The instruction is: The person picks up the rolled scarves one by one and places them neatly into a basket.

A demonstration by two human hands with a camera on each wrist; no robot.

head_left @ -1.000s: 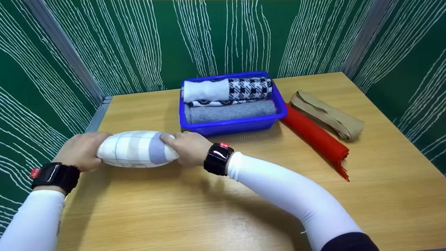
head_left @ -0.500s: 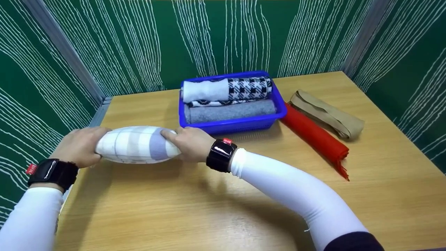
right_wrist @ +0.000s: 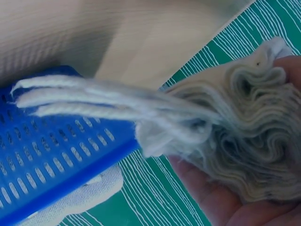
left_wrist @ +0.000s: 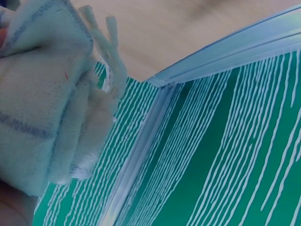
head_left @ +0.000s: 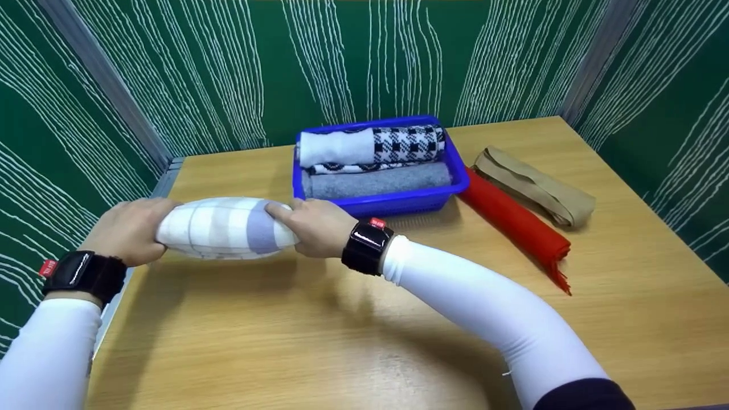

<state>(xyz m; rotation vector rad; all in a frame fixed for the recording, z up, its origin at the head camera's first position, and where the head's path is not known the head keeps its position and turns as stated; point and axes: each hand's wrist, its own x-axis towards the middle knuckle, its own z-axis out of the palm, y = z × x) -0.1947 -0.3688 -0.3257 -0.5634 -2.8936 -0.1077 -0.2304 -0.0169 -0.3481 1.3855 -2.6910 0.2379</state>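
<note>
- Left hand (head_left: 130, 230): fingers curled round the left end of the rolled scarf (head_left: 225, 228), gripping it; a black wrist unit sits on the wrist behind.
- Rolled scarf: white with grey-lilac stripes, lying crosswise between the two hands, lifted just above the bench (head_left: 319, 341). In the left wrist view its fabric (left_wrist: 40, 101) and fringe strands fill the left side of the frame.
- Right hand (head_left: 316, 226): fingers wrapped round the right end of the roll, thumb on top. In the right wrist view the palm cups the spiral end of the roll (right_wrist: 244, 141), with fringe cords trailing out.
- Blue basket (head_left: 398, 202): just beyond the right fingers, holding a white and houndstooth roll and a grey roll.
- Red scarf (head_left: 515, 225): right of the basket, touching its corner, flat on the bench.
- Beige scarf (head_left: 535, 188): just beside the red one, further right.
</note>
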